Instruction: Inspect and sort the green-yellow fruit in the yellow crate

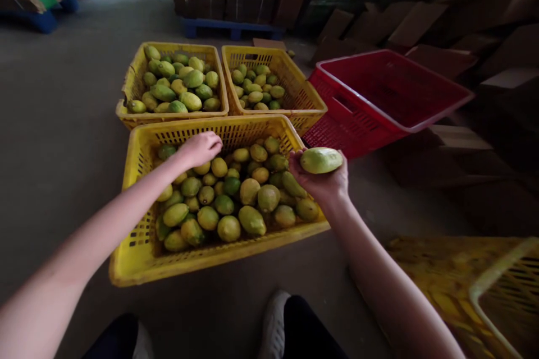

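Note:
A long, pale green lemon (321, 160) rests in my right hand (324, 182), palm up with the fingers curled around its far side, above the right end of the front yellow crate (168, 269). Over the back left part of that crate is my left hand (202, 148), its fingers bent downward and pressed together. What those fingers hold, if anything, is hidden. Beneath both hands lie many yellow and green lemons (229, 228), loosely piled in the crate.
Two more yellow crates with lemons, one at left (172, 116) and one at right (309, 98), stand behind. A red crate (353, 118) adjoins at right. Another yellow crate (438, 269) is at lower right. Flattened cardboard (421, 22) and a loaded blue pallet (231, 28) lie beyond.

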